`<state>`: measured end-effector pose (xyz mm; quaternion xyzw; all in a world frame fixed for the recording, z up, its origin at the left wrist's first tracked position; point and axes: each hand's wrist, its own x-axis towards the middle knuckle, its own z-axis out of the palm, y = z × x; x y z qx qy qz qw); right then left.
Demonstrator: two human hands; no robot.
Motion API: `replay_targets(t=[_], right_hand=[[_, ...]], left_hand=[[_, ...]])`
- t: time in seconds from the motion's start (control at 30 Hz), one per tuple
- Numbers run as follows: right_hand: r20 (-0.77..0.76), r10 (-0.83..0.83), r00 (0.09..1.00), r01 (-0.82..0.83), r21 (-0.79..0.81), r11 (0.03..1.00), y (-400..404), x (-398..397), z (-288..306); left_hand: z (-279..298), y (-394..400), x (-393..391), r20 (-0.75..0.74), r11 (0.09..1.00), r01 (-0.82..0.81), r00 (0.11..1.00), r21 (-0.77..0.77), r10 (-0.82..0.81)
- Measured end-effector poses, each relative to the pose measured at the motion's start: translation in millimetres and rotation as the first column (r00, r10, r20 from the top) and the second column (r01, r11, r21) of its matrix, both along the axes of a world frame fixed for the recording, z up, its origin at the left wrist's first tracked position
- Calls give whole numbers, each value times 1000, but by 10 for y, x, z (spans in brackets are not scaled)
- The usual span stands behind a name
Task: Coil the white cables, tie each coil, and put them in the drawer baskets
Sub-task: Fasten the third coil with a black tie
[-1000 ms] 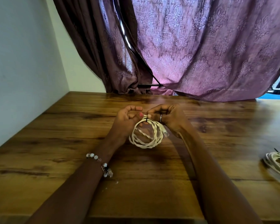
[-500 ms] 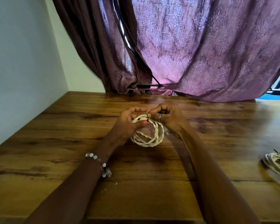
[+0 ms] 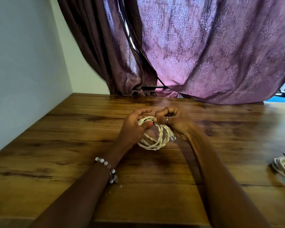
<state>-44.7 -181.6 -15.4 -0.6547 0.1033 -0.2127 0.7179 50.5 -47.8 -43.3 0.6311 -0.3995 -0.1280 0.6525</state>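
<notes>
Coil hung upright just above the table, top strands between my hands. Left hand pinched the bundle; right hand pinched the black tie beside it. I judged tying unfinished.

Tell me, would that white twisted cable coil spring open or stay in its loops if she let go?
Probably springy: the cable coil holds round loops that hang below both hands' grip. It likely loosens if released, since the left hand and right hand pinch it together at the black tie. It looks light.
</notes>
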Motion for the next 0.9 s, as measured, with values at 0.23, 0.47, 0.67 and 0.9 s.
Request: replay_targets(t=[0.23,0.47,0.67,0.9], right_hand=[[19,13,1000,-13,10,1000,33,10,-33],[35,38,999,-39,36,999,51,2,-23],[-171,107,979,-123,-81,989,39,-183,5],[-105,-131,986,113,-164,980,137,-277,-62]], left_hand=[[21,6,35,-13,999,-49,999,-11,49],[26,30,64,25,990,-141,990,-14,141],[49,84,51,-101,982,-173,981,-79,164],[146,109,-200,-506,971,-119,863,-208,-2]])
